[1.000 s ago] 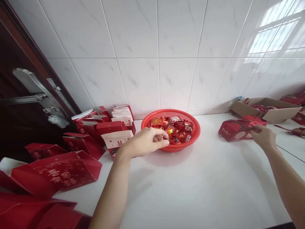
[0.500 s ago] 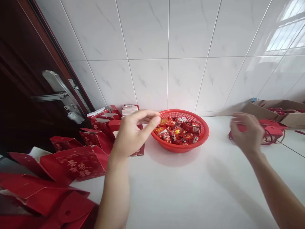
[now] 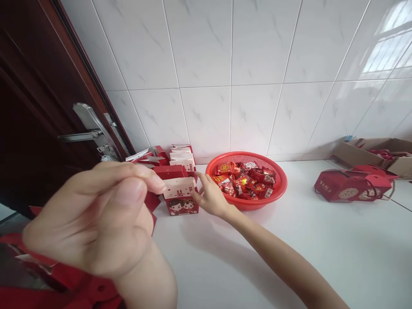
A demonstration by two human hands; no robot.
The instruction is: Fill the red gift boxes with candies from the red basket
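My left hand [image 3: 96, 219] is raised close to the camera, thumb and fingertips pressed together; whatever it pinches, if anything, is too small to make out. My right hand [image 3: 210, 195] reaches across to a small open red box [image 3: 183, 206] with two cartoon faces on its front. Its fingers are at the box's right edge, slightly apart, with nothing visible between them. Right beside that hand stands a round red plastic basket [image 3: 280, 189] holding several red-wrapped sweets [image 3: 244, 182].
More open red boxes [image 3: 182, 154] stand behind and to the left, partly hidden by my left hand. At the right lie closed red boxes [image 3: 352, 184] with cords, before a cardboard box [image 3: 354, 150]. A dark door [image 3: 38, 86] is at the left.
My left hand has come left and nearer the camera. My right hand has moved left from the closed boxes to the open box beside the basket.
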